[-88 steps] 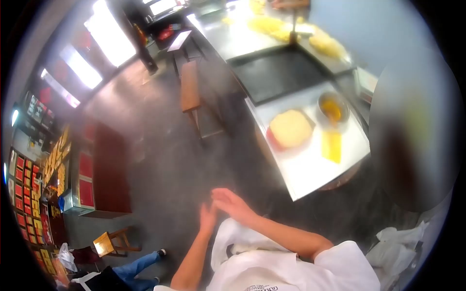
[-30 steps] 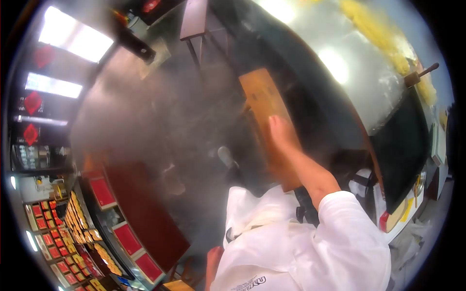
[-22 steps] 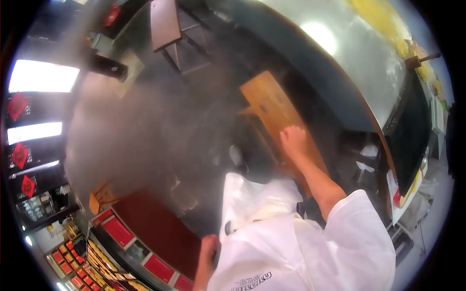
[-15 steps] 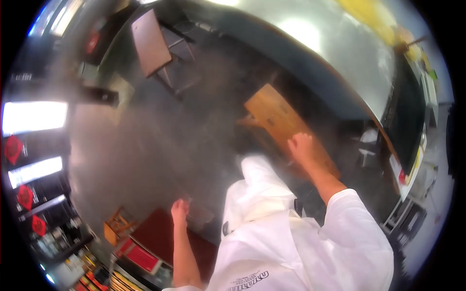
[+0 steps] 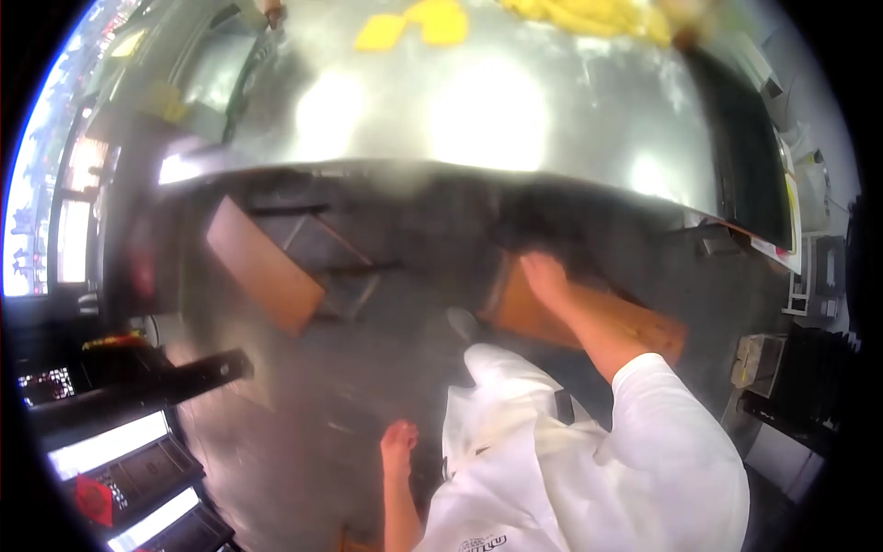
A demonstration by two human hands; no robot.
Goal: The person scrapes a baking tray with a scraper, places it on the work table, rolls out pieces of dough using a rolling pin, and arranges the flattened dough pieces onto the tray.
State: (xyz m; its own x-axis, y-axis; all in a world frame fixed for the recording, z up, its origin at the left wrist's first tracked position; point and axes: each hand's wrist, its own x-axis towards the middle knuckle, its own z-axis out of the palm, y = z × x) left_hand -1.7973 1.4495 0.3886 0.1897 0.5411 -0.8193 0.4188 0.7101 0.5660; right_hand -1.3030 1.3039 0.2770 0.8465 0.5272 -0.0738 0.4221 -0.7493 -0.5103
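Low at my left side hangs my left hand (image 5: 398, 440), its fingers curled in and nothing visible in them. My right hand (image 5: 544, 278) is held out in front, over a wooden bench (image 5: 607, 322) that stands lower on the floor. Blur hides how its fingers lie, and I see no object in it. Whether that hand touches the bench I cannot tell, but it looks above it. White clothing (image 5: 570, 451) covers my body, and the tip of a shoe (image 5: 463, 324) shows below.
Across the front runs a wide metal table (image 5: 395, 120) with yellow pieces (image 5: 440, 20) and a yellow heap (image 5: 589, 17) on its far side. A second bench (image 5: 262, 267) stands on the floor (image 5: 276, 423) to the left. Dark shelving is at right.
My view has swung to the right, so the metal table now spans the front. The dark red table at lower left has left view. My right hand stays over the wooden bench.
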